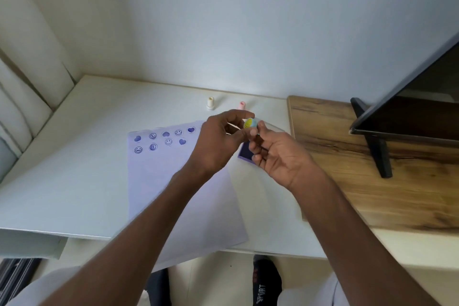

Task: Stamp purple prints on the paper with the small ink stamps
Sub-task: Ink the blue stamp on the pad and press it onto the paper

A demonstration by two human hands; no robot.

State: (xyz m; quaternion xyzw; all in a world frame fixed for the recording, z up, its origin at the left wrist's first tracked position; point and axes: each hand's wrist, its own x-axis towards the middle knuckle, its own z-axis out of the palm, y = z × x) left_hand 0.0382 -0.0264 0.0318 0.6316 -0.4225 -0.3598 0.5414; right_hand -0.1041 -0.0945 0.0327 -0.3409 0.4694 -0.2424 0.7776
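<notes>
Pinched between fingertips of left hand (218, 141) and right hand (278, 154), a small blue stamp (249, 124) is held above the ink pad (244, 153) | face apparently turned toward camera | paper (173, 181) lies left, prints (164, 140) along its far edge.

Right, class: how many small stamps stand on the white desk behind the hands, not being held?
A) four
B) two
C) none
B: a cream stamp and a pink stamp stand upright on the desk behind the hands, while a third, blue-and-yellow stamp is held.
</notes>
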